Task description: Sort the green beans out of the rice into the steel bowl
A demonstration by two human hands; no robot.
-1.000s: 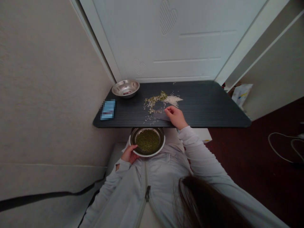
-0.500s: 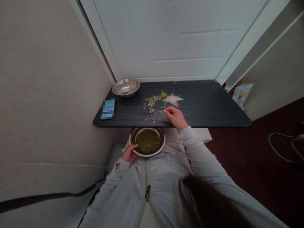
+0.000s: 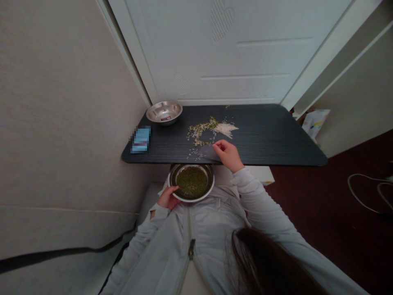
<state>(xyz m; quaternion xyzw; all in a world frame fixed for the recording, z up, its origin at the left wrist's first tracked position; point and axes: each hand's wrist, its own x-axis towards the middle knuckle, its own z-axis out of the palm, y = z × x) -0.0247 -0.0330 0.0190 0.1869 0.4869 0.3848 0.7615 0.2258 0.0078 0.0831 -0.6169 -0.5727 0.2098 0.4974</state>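
Observation:
My left hand (image 3: 168, 199) grips the rim of a metal bowl (image 3: 211, 186) on my lap, thumb over the edge. Green mung beans (image 3: 192, 181) fill its bottom, and it sits just below the table's front edge. Over the table, my right hand (image 3: 227, 153) is closed, thumb and fingers pinching a thin, see-through flat sheet (image 3: 208, 153) that lies low against the tabletop; its exact kind is unclear. Beyond that hand are a pile of white rice grains (image 3: 225, 129) and a scattered mix of mung beans and rice (image 3: 199, 130).
The dark table (image 3: 270, 139) stands against a white door (image 3: 251, 57). At its back left sits another metal bowl (image 3: 164, 111) with a small label inside. A phone with a blurred screen (image 3: 141, 139) lies at the left edge. A white cable (image 3: 362, 196) is on the floor at right.
The see-through sheet now looks flatter and fainter against the tabletop, with the right hand shifted very slightly. My left hand keeps the bowl in place. The whole view has shifted a little.

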